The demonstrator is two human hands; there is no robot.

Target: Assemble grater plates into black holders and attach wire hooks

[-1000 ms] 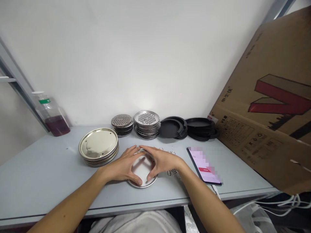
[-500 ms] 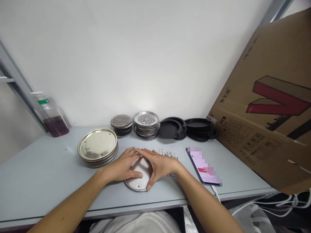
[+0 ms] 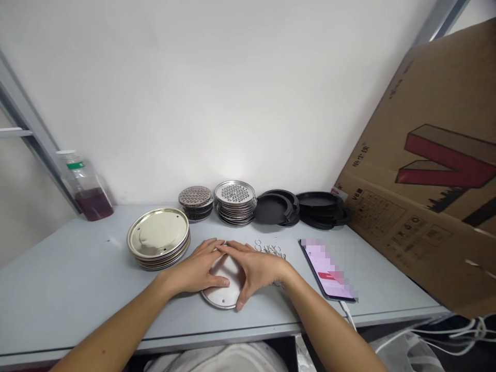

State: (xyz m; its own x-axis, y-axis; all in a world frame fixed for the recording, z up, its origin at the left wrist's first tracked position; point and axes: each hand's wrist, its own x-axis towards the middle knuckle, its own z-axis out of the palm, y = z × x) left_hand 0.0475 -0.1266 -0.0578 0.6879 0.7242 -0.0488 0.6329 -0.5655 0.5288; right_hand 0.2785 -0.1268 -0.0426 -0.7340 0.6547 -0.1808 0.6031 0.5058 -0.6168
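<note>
A round pale metal disc (image 3: 222, 289) with a raised rim and a small hole near its front edge lies on the table before me. My left hand (image 3: 197, 269) reaches over its left side, thumb on the top face and fingers toward the far rim. On the other side, my right hand (image 3: 256, 264) spans the disc, its thumb at the near rim and its fingers at the far edge. The fingertips of both hands meet at the back, hiding that part of the disc. Several small metal rings (image 3: 273, 250) lie beside and partly behind my right hand.
Left of my hands stands a stack of gold-toned round plates (image 3: 158, 233). Along the wall are perforated dark discs (image 3: 196, 197), silver grater discs (image 3: 234, 194), and black round trays (image 3: 271, 211). A phone (image 3: 329, 271), a cardboard box (image 3: 426, 206) and a bottle (image 3: 93, 201) flank the workspace.
The whole view has shifted slightly, with everything a little lower and to the right. Both hands keep nearly the same pose on the disc.
</note>
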